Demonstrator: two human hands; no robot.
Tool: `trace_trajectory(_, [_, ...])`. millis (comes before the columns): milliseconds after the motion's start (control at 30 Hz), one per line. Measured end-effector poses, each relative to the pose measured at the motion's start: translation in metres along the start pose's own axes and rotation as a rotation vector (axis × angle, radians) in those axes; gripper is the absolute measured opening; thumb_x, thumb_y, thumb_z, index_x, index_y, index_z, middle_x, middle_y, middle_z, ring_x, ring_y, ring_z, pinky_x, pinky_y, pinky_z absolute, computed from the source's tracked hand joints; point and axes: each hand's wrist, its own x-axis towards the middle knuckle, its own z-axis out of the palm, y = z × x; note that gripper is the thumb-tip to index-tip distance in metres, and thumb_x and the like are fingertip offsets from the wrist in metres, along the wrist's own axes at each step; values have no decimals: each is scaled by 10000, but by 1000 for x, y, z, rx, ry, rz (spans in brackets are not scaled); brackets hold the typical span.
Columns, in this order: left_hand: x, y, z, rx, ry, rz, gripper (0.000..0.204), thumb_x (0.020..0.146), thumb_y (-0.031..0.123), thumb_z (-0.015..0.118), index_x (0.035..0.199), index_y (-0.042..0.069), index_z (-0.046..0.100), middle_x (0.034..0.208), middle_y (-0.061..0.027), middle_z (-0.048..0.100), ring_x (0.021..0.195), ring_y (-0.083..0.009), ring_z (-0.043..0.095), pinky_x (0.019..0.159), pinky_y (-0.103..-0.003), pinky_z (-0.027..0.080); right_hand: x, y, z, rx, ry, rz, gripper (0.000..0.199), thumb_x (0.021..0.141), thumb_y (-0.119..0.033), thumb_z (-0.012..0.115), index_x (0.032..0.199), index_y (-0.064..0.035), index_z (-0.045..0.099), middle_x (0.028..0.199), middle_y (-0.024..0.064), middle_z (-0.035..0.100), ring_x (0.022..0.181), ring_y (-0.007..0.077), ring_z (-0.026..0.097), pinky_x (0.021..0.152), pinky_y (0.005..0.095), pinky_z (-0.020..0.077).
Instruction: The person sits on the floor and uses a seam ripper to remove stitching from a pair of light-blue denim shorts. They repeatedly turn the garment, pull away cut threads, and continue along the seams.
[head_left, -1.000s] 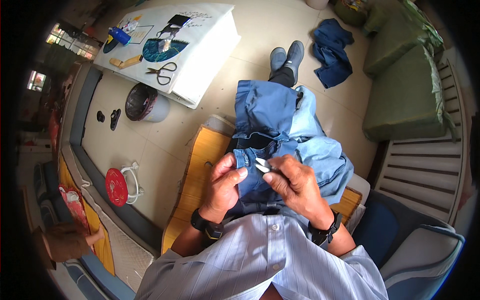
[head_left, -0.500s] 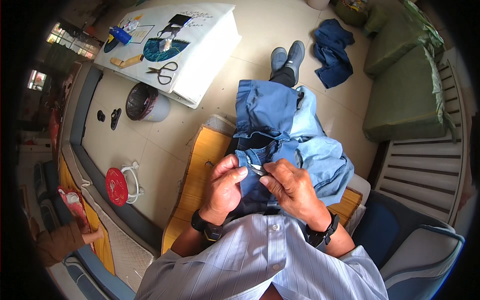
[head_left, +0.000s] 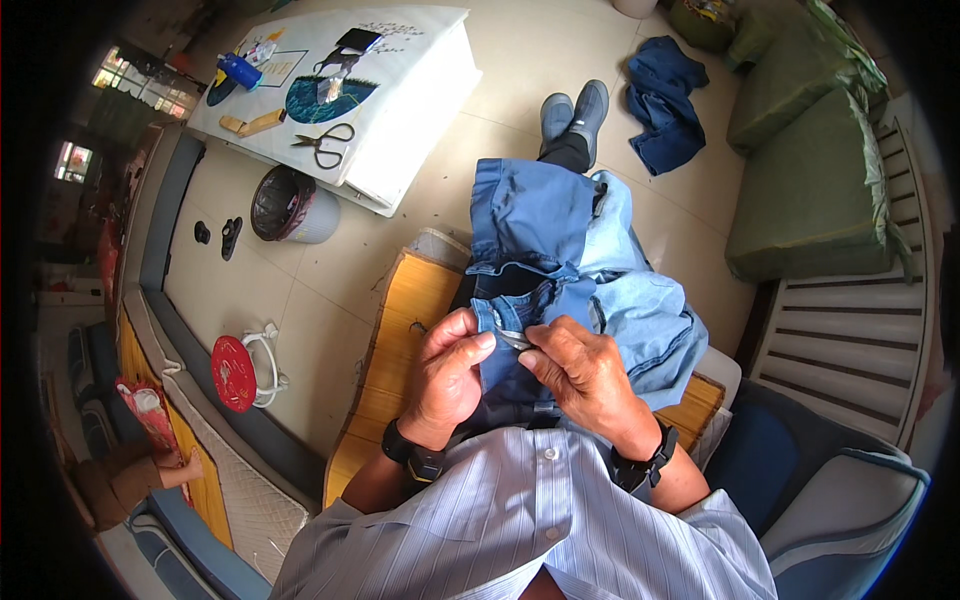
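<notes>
Blue denim trousers point(head_left: 535, 215) lie across my lap, with a paler blue side point(head_left: 645, 320) spread to the right. My left hand point(head_left: 452, 375) is closed, pinching the edge of the denim between thumb and fingers. Close beside it, my right hand point(head_left: 580, 380) grips a small shiny metal tool point(head_left: 513, 339), thin and blade-like, whose exact kind I cannot make out. Its tip lies against the denim near my left fingertips. The tool's other end is hidden inside my right fist.
Scissors point(head_left: 324, 147) and a blue bottle point(head_left: 238, 70) rest on the white table point(head_left: 420, 110) ahead on the left. Below it stand a bin point(head_left: 310, 220) and a red-topped stool point(head_left: 234, 374). More denim point(head_left: 665, 105) lies on the floor. Another person's hand point(head_left: 188, 468) shows at far left.
The metal tool has turned slightly at the denim edge and now looks thinner. Both my hands stay nearly in place. The other person's arm at far left has shifted a little.
</notes>
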Motion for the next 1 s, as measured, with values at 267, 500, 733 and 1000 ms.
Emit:
trace_trajectory(267, [-1, 0, 1, -7, 6, -11, 306, 948, 84, 584, 1212, -50, 662, 1182, -103, 713, 1109, -183, 657, 1050, -348, 484, -2, 3, 1, -8, -1, 13, 174, 939, -69, 779, 1075, 19, 717, 816, 120, 641, 700, 268, 636, 622, 368, 494])
trace_trajectory(500, [0, 4, 5, -20, -17, -7, 284, 956, 83, 578, 1201, -34, 662, 1158, -89, 708, 1099, -178, 658, 1036, -343, 491, -4, 1, -1, 421, 95, 158, 154, 978, -85, 748, 1078, 27, 716, 872, 114, 657, 737, 229, 636, 682, 345, 506])
trace_trajectory(733, [1, 3, 5, -13, -16, 5, 290, 948, 76, 579, 1205, -30, 658, 1171, -103, 710, 1108, -186, 659, 1042, -352, 492, -3, 4, -2, 266, 34, 180, 195, 965, -98, 765, 1101, 27, 702, 872, 122, 647, 745, 249, 644, 682, 352, 508])
trace_trajectory(1000, [4, 6, 4, 0, 18, -14, 148, 961, 92, 593, 1070, 4, 641, 1087, -86, 707, 1011, -165, 661, 962, -328, 513, -2, -5, 0, 82, 6, 108, 227, 961, -101, 773, 1118, 37, 686, 883, 125, 647, 739, 274, 658, 663, 358, 515])
